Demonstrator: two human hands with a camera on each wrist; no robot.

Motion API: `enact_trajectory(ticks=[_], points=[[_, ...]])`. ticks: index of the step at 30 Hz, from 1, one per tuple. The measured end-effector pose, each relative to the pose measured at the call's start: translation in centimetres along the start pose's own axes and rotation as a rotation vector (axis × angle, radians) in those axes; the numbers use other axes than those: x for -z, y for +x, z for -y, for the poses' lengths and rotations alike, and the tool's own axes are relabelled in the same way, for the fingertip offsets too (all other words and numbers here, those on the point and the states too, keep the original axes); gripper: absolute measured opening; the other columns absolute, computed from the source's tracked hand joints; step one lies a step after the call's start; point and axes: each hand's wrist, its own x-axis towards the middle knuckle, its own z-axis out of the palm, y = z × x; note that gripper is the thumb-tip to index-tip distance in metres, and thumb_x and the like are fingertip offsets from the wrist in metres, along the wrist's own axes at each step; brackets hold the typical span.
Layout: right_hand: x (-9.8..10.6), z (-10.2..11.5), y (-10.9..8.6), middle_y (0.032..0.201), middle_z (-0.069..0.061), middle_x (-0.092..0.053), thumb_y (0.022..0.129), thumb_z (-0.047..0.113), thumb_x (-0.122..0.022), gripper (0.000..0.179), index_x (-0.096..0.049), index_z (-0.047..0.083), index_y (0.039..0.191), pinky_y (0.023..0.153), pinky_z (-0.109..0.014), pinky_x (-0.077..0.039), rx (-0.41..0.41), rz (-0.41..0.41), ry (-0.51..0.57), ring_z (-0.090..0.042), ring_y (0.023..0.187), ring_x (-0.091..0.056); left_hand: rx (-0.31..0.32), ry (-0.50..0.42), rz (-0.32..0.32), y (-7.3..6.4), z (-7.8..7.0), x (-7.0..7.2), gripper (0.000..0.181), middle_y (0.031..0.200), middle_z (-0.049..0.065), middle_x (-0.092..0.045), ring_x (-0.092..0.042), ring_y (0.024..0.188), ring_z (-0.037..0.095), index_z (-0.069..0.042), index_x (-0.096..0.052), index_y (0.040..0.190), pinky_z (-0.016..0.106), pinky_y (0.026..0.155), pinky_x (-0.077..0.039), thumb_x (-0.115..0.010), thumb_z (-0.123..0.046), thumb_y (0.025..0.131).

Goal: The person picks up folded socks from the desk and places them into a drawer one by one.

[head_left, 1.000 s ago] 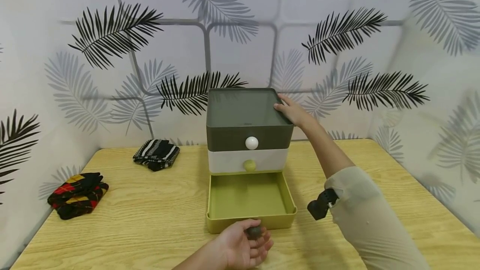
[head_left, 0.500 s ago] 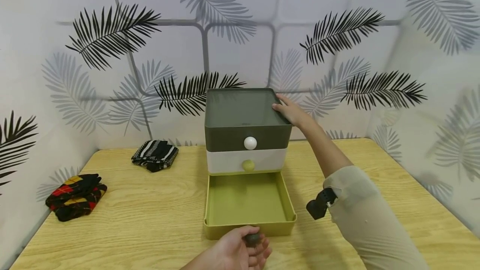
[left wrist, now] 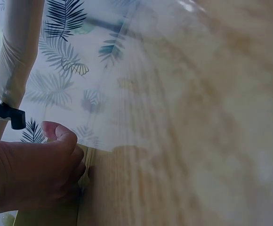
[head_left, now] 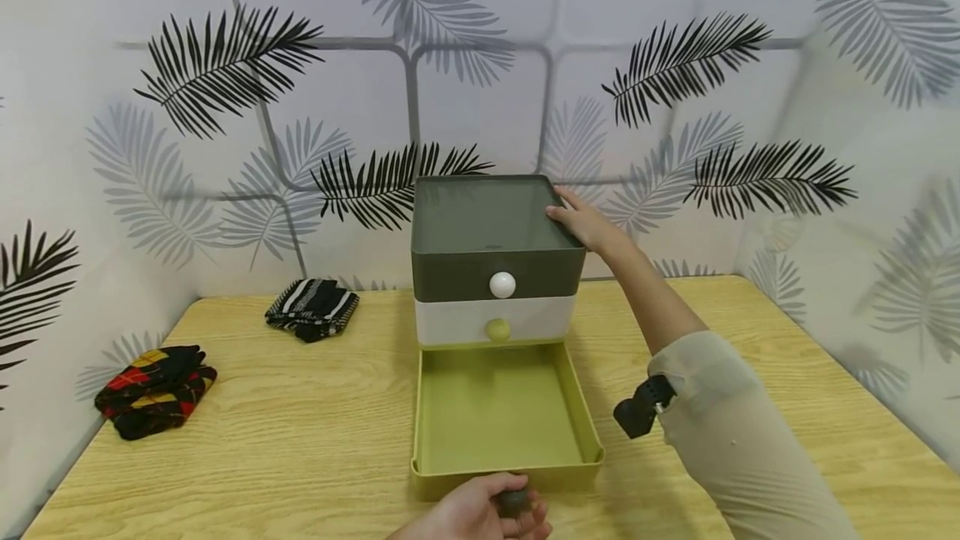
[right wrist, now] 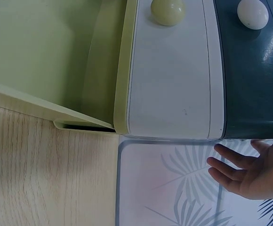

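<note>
A small three-drawer box (head_left: pixel 495 261) stands at the back of the wooden table (head_left: pixel 300 440). It has a dark grey top drawer (right wrist: pixel 252 70), a white middle drawer (right wrist: pixel 169 80) and a green bottom drawer (head_left: pixel 502 411) pulled far out and empty. My left hand (head_left: pixel 510 513) grips the dark knob (head_left: pixel 514 502) on the green drawer's front, at the near table edge. In the left wrist view the left hand (left wrist: pixel 37 174) is curled against the drawer front. My right hand (head_left: pixel 576 219) rests with straight fingers on the box's top right edge, and the right hand (right wrist: pixel 247 172) shows spread fingers beside the box.
Folded black-and-white striped socks (head_left: pixel 311 309) lie left of the box near the back wall. Folded red, yellow and black socks (head_left: pixel 153 390) lie at the table's far left. Leaf-patterned walls enclose the table on three sides. A black camera clip (head_left: pixel 641 408) sits on my right sleeve.
The green bottom drawer has slid further out toward me, with my left hand on its knob moving nearer the table edge. The right hand stays on the box top.
</note>
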Motion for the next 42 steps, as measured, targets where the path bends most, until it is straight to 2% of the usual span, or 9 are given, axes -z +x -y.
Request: enact_trajectory(ticks=[8,11,15,18,22,27,31,34,42], points=[[-0.5,7.3,-6.4,0.148,-0.021,-0.015,0.098,0.035,-0.037,0.062,-0.007,0.017,0.15,0.095,-0.049,-0.033,-0.061,0.027,0.029,-0.038,0.125,-0.032,-0.029,-0.048,-0.044,0.3,0.5,-0.2,0.022,0.077,0.001,-0.055,-0.058,0.077,0.016,-0.004,-0.052,0.083,0.031,0.083,-0.044,-0.038,-0.011,0.099],[-0.2,1.8,-1.3,0.146,-0.019,-0.021,0.094,0.048,-0.042,0.066,-0.012,0.03,0.149,0.084,-0.047,-0.043,-0.039,0.008,0.051,-0.036,0.118,-0.041,-0.009,-0.041,-0.026,0.2,0.7,-0.2,0.021,0.079,0.005,-0.055,-0.057,0.078,0.017,-0.001,-0.05,0.086,0.028,0.081,-0.044,-0.037,-0.012,0.099],[0.2,-10.3,10.3,0.146,-0.012,-0.024,0.08,0.067,-0.051,0.071,-0.015,0.054,0.14,0.066,-0.046,-0.048,-0.017,-0.019,0.057,-0.033,0.109,-0.048,0.016,0.113,0.045,-0.3,0.8,0.1,0.024,0.084,0.004,-0.059,-0.057,0.079,0.011,-0.008,-0.055,0.085,0.021,0.079,-0.044,-0.038,-0.017,0.099],[0.4,-14.4,14.3,0.148,-0.006,-0.022,0.076,0.069,-0.054,0.071,-0.016,0.06,0.135,0.067,-0.048,-0.047,-0.021,-0.015,0.052,-0.033,0.112,-0.046,0.018,0.201,0.099,-0.8,0.6,0.1,0.026,0.085,-0.001,-0.061,-0.057,0.079,0.007,-0.015,-0.06,0.082,0.018,0.079,-0.043,-0.039,-0.018,0.098],[-0.1,-11.7,11.9,0.149,-0.007,-0.02,0.08,0.068,-0.049,0.072,-0.014,0.052,0.141,0.08,-0.049,-0.043,-0.039,-0.019,0.019,-0.034,0.118,-0.04,0.004,0.187,0.176,-2.2,-0.5,-0.4,0.024,0.09,-0.001,-0.059,-0.056,0.086,0.009,-0.012,-0.06,0.088,0.022,0.084,-0.042,-0.039,-0.019,0.098],[-0.1,-3.4,3.6,0.149,-0.015,-0.017,0.089,0.057,-0.045,0.072,-0.011,0.034,0.148,0.085,-0.045,-0.041,-0.013,0.005,0.036,-0.032,0.119,-0.04,-0.077,0.179,0.266,-4.5,-2.9,-1.3,0.021,0.095,-0.003,-0.058,-0.054,0.088,0.01,-0.013,-0.059,0.094,0.024,0.083,-0.042,-0.04,-0.022,0.096],[-0.1,3.7,-3.3,0.147,-0.021,-0.015,0.095,0.043,-0.041,0.067,-0.009,0.021,0.15,0.09,-0.047,-0.038,-0.023,0.021,0.045,-0.037,0.121,-0.037,-0.259,0.123,0.219,-6.4,-5.8,-1.1,0.017,0.097,-0.002,-0.056,-0.053,0.089,0.01,-0.011,-0.057,0.098,0.023,0.08,-0.043,-0.042,-0.02,0.096],[-0.3,6.4,-5.7,0.148,-0.022,-0.011,0.097,0.038,-0.038,0.065,-0.005,0.016,0.149,0.097,-0.05,-0.029,-0.042,0.027,0.033,-0.04,0.126,-0.029,-0.441,0.106,0.112,-8.1,-8.3,-0.3,0.015,0.098,0.0,-0.054,-0.051,0.091,0.013,-0.009,-0.055,0.098,0.025,0.084,-0.041,-0.043,-0.017,0.096],[-0.3,3.0,-2.2,0.149,-0.018,-0.013,0.095,0.043,-0.041,0.065,-0.01,0.023,0.15,0.095,-0.048,-0.033,-0.004,0.037,0.027,-0.037,0.125,-0.031,-0.939,0.205,-0.27,-12.2,-14.5,5.5,0.009,0.099,-0.001,-0.056,-0.056,0.092,0.014,-0.012,-0.056,0.098,0.028,0.083,-0.044,-0.052,-0.019,0.095]])
